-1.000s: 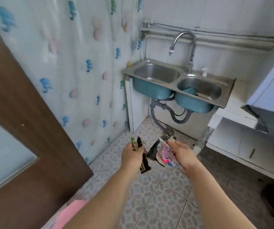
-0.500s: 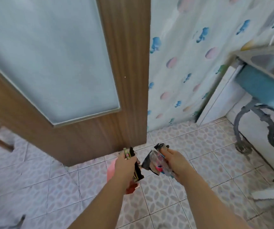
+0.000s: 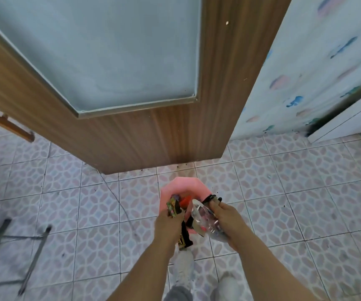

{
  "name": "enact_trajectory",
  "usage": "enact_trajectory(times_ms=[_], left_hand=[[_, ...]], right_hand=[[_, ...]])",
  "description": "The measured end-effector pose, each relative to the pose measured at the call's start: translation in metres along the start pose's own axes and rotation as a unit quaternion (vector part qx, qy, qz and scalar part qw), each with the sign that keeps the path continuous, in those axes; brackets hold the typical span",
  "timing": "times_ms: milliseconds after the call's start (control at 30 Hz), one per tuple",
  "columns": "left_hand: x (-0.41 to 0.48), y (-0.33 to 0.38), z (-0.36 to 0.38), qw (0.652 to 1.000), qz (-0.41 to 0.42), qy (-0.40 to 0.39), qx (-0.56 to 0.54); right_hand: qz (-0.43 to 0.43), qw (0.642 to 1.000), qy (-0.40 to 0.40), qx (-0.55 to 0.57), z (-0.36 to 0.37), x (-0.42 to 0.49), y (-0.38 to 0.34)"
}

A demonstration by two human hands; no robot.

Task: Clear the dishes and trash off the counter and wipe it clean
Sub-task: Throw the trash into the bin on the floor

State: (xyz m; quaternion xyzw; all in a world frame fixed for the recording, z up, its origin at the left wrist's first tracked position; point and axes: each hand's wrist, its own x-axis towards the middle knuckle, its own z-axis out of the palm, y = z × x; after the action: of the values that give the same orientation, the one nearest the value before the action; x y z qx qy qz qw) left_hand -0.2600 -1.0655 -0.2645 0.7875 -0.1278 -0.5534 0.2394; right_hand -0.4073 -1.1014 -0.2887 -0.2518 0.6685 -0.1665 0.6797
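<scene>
A pink trash bin stands on the tiled floor just in front of the door, with some trash showing inside it. My left hand grips black and green snack wrappers above the bin's left side. My right hand holds crumpled clear plastic packaging with a black scrap at its top, over the bin's right side. Both hands hide the near part of the bin.
A wooden door with a frosted glass panel stands open right behind the bin. A patterned curtain hangs at the right. Metal legs and a wooden frame sit at the left. My feet are below the hands.
The view swung from the sink to the door and down to the floor. My hands, still holding the wrappers, now hover over the pink bin.
</scene>
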Motion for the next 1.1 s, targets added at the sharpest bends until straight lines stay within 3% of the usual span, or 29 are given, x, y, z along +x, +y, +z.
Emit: enact_trajectory(times_ms=[167, 400, 767, 1100], left_hand=[[0.074, -0.023, 0.004, 0.999, -0.050, 0.005, -0.001], [0.143, -0.011, 0.021, 0.976, -0.166, -0.090, -0.112], [0.141, -0.020, 0.008, 0.978, -0.146, -0.029, -0.144], [0.085, 0.023, 0.008, 0.997, -0.066, -0.028, -0.039]], right_hand=[[0.029, 1.000, 0.001, 0.006, 0.027, 0.072, 0.035], [0.089, 0.994, 0.029, 0.051, 0.054, 0.152, 0.064], [0.127, 0.979, 0.086, 0.135, 0.055, 0.145, 0.062], [0.090, 0.983, 0.083, 0.139, 0.036, 0.041, -0.016]])
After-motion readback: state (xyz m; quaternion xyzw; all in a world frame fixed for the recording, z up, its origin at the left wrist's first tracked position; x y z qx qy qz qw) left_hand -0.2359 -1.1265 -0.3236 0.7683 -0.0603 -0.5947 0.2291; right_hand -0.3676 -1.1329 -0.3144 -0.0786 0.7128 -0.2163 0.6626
